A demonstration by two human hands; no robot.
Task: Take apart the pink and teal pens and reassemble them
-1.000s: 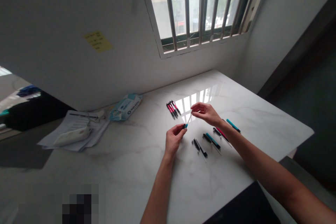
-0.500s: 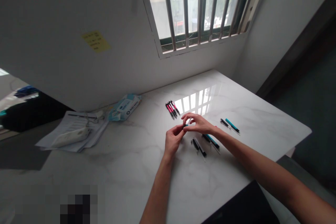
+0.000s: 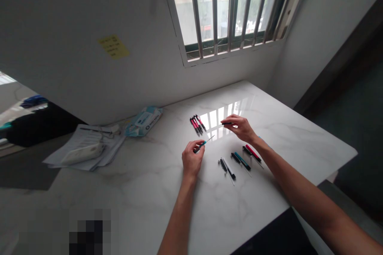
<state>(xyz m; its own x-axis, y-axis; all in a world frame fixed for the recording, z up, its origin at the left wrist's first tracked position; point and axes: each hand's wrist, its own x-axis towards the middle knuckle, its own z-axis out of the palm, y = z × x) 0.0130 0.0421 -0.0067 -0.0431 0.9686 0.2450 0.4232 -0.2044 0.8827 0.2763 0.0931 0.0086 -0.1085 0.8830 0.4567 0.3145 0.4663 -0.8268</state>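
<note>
The left hand (image 3: 193, 157) pinches a teal-and-black pen piece (image 3: 200, 146) between thumb and fingers; its dark end lies within the grip at the near left, the teal section emerges beside the fingertips, and a thin pale refill (image 3: 211, 138) sticks out past them, slanting up to the far right. The right hand (image 3: 239, 128), farther and to the right, grasps a slim dark pen piece (image 3: 226, 123) between thumb and fingers, its end pointing left just beyond the fingertips. The two held pieces are apart, with a stretch of the white marbled table (image 3: 140, 211) showing between them. Beyond the left hand, near the refill's tip, a row of red-and-black pens (image 3: 197, 124) lies side by side. Right of the left hand and nearer than the right hand, disassembled pens lie in slanting groups: a black-and-silver set (image 3: 229, 169) nearest, then a teal-and-black set (image 3: 243, 161), then a red-and-black set (image 3: 253, 153) close beside the right forearm, each with a thin pale refill by it. At the far left of the table are a blue-and-white packet (image 3: 143, 122) and some papers (image 3: 110, 159), with a white object (image 3: 83, 154) on the papers.
</note>
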